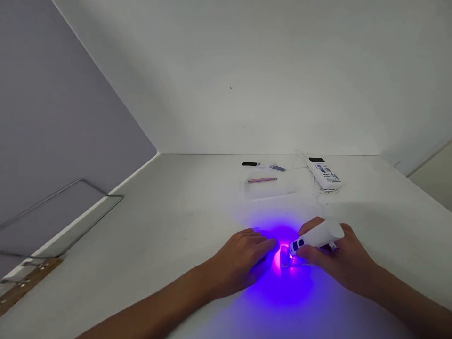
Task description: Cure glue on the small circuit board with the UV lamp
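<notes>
My right hand (348, 261) is closed around a white handheld UV lamp (318, 235), which is tilted with its dark-buttoned end down and to the left. Violet light spreads from that end over the white tabletop. Just beneath it lies a small flat piece (283, 259), mostly washed out by the glow, so its kind is unclear. My left hand (247, 254) rests to the left of this piece with curled fingers, its fingertips close to the lit spot. Whatever those fingers hold, if anything, is hidden.
Toward the back lie a pink pen (262, 180) on a clear sheet, a black-handled tool (250, 164) and a grey-handled one (278, 168). A white labelled device (325, 174) with a cable sits back right. A bent metal wire frame (95, 219) juts in at left.
</notes>
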Tool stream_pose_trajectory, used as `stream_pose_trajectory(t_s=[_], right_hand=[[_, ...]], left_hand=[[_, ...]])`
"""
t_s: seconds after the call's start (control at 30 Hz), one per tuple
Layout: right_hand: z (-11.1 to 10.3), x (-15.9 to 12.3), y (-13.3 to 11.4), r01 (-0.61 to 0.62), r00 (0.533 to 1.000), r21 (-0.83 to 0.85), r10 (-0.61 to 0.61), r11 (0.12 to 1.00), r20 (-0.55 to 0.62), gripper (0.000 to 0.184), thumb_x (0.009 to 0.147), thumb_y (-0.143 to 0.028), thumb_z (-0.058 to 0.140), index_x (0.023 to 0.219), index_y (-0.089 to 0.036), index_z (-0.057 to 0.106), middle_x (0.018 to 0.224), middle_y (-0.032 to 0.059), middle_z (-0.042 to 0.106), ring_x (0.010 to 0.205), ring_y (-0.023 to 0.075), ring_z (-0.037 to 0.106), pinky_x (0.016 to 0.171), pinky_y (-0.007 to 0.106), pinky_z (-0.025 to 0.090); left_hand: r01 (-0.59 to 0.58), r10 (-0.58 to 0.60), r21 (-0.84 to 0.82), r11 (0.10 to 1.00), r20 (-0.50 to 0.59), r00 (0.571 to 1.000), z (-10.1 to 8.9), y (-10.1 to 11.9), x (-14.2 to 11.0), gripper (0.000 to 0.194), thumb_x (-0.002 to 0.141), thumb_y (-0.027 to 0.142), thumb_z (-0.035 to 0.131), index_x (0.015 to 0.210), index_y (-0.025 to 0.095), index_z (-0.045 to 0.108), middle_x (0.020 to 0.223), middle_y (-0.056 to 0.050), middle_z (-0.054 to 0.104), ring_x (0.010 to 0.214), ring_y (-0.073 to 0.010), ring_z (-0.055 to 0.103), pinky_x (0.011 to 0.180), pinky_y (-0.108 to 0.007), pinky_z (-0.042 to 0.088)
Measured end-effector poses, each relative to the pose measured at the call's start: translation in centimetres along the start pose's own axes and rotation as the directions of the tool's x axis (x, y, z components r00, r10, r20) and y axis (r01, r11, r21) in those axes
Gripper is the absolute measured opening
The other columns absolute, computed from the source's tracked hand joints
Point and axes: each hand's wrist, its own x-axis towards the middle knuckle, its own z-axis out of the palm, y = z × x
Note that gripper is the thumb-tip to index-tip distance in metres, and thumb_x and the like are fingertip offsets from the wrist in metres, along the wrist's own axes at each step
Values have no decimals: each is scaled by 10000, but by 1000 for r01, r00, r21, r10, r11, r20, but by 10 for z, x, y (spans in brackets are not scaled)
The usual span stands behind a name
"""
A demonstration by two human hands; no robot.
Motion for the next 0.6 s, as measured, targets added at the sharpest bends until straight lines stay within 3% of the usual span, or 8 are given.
stream_pose_trajectory(t_s=[0.6], right_hand=[[2, 0, 0, 31, 999, -87, -33, 996, -19, 131, 851, -214, 660, 720, -226, 655, 648, -44, 677, 521, 105, 597, 490, 188, 464]], left_hand=[[-6, 6, 15, 1000, -1, 1000, 2, -2, -1, 215, 1012, 147, 431, 807, 206, 453, 672, 40, 513, 558, -142, 392, 638, -287, 352]])
